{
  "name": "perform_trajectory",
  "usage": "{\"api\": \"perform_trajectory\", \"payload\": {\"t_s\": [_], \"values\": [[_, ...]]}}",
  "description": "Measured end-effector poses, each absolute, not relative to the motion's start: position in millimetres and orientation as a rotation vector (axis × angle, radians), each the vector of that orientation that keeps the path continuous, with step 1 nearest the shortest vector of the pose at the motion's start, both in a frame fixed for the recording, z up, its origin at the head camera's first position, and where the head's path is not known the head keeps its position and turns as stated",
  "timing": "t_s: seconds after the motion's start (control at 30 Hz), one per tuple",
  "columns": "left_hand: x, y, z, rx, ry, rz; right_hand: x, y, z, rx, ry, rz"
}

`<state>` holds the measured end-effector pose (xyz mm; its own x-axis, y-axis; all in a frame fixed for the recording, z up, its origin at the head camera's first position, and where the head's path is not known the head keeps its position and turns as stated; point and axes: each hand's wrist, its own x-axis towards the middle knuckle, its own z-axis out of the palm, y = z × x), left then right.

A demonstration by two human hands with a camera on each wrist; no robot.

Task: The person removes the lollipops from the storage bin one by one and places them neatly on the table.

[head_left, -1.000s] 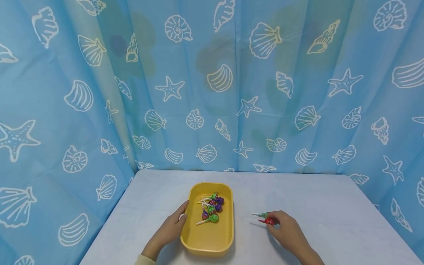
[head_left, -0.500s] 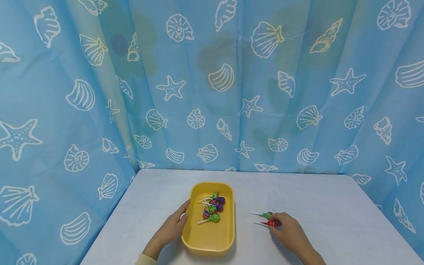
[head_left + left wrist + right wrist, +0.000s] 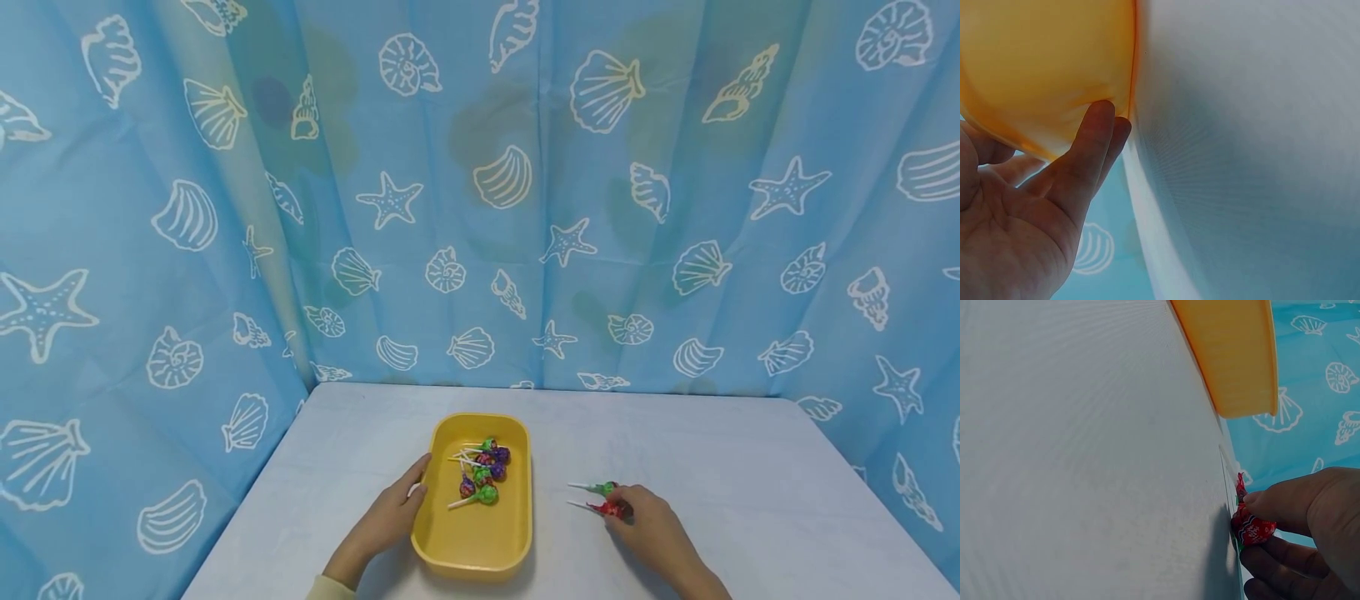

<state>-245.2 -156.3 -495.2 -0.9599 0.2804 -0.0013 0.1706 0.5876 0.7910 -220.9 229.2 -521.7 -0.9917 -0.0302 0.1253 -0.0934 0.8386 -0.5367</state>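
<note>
My right hand (image 3: 649, 527) pinches a red-wrapped lollipop (image 3: 1254, 526) between thumb and fingers, low over the white table. Its white stick points left toward the tray. Just behind it in the head view lies a green-wrapped lollipop (image 3: 604, 488), its stick pointing the same way; my fingers cover part of its head. On the left, my left hand (image 3: 390, 510) rests against the side of a yellow tray (image 3: 472, 546). In the left wrist view its fingertips (image 3: 1101, 112) touch the tray's outer wall, with the thumb near the rim.
Inside the tray, several lollipops in green, purple and red wrappers lie in a loose group, among them a green one (image 3: 487, 494) at the front. A blue curtain (image 3: 457, 208) with white shell prints hangs behind the table (image 3: 675, 433) and along both sides.
My right hand has shifted slightly right and toward me with the red lollipop. The left hand and the tray look unmoved, apart from a slight shift of the whole head view.
</note>
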Motion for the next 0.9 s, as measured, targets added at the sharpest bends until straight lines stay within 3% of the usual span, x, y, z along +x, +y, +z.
{"api": "perform_trajectory", "payload": {"t_s": [0.9], "values": [[-244.1,-157.0,-496.9,0.426,2.711,1.310,-217.1,232.1,-513.0,0.070,-2.860,0.899]]}}
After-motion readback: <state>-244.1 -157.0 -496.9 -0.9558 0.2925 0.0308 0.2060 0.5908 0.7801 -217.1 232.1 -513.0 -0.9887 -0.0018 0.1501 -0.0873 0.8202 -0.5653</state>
